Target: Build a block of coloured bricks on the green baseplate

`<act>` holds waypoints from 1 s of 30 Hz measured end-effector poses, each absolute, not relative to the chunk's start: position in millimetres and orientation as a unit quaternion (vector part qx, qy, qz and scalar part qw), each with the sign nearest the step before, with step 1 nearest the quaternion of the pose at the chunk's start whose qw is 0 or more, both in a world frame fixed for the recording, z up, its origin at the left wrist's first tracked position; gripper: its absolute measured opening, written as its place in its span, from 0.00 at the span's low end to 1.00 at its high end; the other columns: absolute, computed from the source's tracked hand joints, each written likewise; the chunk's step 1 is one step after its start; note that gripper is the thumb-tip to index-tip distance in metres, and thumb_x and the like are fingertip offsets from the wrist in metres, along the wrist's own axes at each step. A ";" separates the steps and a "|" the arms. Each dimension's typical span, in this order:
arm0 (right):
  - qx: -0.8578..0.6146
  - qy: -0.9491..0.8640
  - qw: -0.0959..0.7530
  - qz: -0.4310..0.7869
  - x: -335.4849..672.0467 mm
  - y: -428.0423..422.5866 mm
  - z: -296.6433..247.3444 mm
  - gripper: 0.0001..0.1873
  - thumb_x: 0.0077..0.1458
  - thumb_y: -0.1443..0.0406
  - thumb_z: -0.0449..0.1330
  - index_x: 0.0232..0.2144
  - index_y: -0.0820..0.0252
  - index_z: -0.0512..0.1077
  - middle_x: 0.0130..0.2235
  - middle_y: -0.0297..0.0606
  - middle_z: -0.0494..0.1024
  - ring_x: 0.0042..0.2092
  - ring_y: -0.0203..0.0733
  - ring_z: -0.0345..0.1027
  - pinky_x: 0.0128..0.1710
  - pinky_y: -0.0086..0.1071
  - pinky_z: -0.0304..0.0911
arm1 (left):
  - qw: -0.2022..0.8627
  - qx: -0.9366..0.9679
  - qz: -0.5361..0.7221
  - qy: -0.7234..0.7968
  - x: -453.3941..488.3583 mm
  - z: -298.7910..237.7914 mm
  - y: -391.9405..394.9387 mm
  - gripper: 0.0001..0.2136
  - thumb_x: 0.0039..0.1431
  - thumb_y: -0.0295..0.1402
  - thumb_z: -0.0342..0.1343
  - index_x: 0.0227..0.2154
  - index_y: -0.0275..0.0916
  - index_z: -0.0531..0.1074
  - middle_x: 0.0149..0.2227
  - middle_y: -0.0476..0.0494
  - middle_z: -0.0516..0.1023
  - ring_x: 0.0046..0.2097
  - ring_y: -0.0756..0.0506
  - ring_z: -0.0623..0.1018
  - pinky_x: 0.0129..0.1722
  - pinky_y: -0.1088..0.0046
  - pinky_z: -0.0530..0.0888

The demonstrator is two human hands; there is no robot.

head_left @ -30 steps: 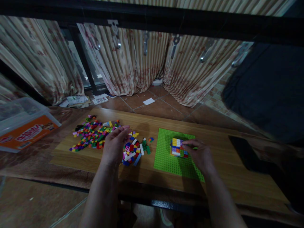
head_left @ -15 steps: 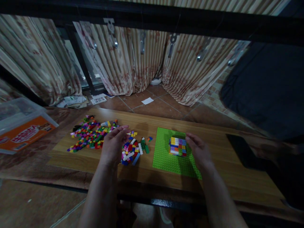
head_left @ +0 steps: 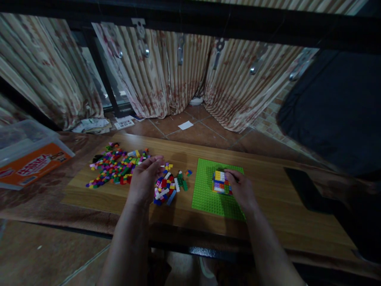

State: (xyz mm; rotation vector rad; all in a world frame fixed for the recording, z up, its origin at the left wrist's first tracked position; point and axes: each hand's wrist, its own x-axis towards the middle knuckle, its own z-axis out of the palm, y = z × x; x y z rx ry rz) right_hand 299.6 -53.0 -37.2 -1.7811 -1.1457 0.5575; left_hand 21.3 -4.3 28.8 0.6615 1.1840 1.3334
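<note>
A small block built of many-coloured toy bricks [head_left: 219,183] sits on a green studded baseplate [head_left: 204,194]. My right hand [head_left: 241,188] reaches over the block's right side, fingers closed together at its upper right corner. Whether a brick is between those fingertips is hidden. Left of the plate, my left hand [head_left: 144,176] hovers between two heaps of bricks, thumb and fingers pinched. What it pinches, if anything, is too small to make out. The smaller brick heap [head_left: 165,188] lies just right of my left hand, and the larger brick heap [head_left: 116,167] spreads out to its left.
Everything stands on a long wooden board [head_left: 274,198]. A clear plastic box with an orange label [head_left: 35,159] is at the far left. On the right lies a flat black object [head_left: 303,188]. Striped curtains [head_left: 184,75] hang behind.
My right hand has moved left, from beside the brick block to over its right side, and its fingers have drawn closer together. My left hand has hardly moved.
</note>
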 end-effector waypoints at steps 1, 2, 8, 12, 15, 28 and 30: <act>-0.724 -0.463 0.458 0.226 298.9 -53.1 -37.1 0.19 0.50 0.54 0.56 0.37 0.59 0.78 0.38 0.42 0.81 0.39 0.47 0.73 0.43 0.42 0.66 | 0.582 0.284 0.569 0.508 21.4 29.0 -4.4 0.17 0.36 0.34 0.68 0.33 0.35 0.77 0.31 0.48 0.76 0.30 0.54 0.72 0.29 0.81 0.67; -0.725 -0.462 0.458 0.227 298.2 -53.2 -37.0 0.20 0.50 0.54 0.56 0.37 0.60 0.78 0.37 0.43 0.81 0.39 0.47 0.73 0.43 0.42 0.66 | 0.583 0.284 0.567 0.507 21.5 29.0 -4.4 0.17 0.36 0.34 0.68 0.33 0.35 0.77 0.31 0.48 0.76 0.30 0.54 0.72 0.29 0.81 0.67; -0.721 -0.489 0.445 0.204 292.4 -55.6 -33.8 0.20 0.53 0.54 0.53 0.36 0.60 0.77 0.38 0.43 0.81 0.39 0.47 0.73 0.43 0.41 0.65 | 0.583 0.285 0.573 0.500 23.8 28.0 -4.1 0.16 0.36 0.34 0.68 0.32 0.35 0.76 0.30 0.49 0.76 0.28 0.54 0.71 0.29 0.80 0.67; -0.722 -0.482 0.452 0.205 291.6 -56.9 -33.5 0.21 0.53 0.52 0.54 0.35 0.60 0.77 0.37 0.43 0.81 0.38 0.47 0.73 0.42 0.41 0.66 | 0.588 0.282 0.568 0.502 25.8 29.4 -5.1 0.16 0.36 0.33 0.67 0.32 0.34 0.76 0.29 0.48 0.77 0.29 0.54 0.72 0.30 0.79 0.68; -0.713 -0.452 0.479 0.240 295.0 -56.1 -36.0 0.23 0.52 0.48 0.55 0.36 0.59 0.78 0.38 0.42 0.81 0.39 0.47 0.73 0.42 0.40 0.66 | 0.583 0.286 0.567 0.507 24.7 29.5 -5.4 0.16 0.37 0.33 0.67 0.32 0.35 0.77 0.30 0.48 0.77 0.29 0.54 0.72 0.30 0.80 0.68; -0.767 -0.402 0.464 0.188 310.6 -62.5 -30.2 0.35 0.56 0.42 0.43 0.38 0.62 0.77 0.35 0.44 0.80 0.26 0.41 0.68 0.30 0.35 0.63 | 0.572 0.269 0.567 0.527 20.6 32.4 -2.2 0.16 0.36 0.31 0.68 0.33 0.35 0.78 0.30 0.50 0.76 0.28 0.56 0.72 0.28 0.84 0.68; -0.773 -0.431 0.426 0.189 306.5 -62.3 -30.1 0.34 0.57 0.42 0.42 0.36 0.60 0.77 0.34 0.44 0.80 0.29 0.44 0.70 0.32 0.37 0.64 | 0.572 0.267 0.565 0.530 21.2 32.2 -2.4 0.16 0.36 0.31 0.68 0.33 0.35 0.78 0.29 0.50 0.76 0.28 0.56 0.72 0.28 0.84 0.69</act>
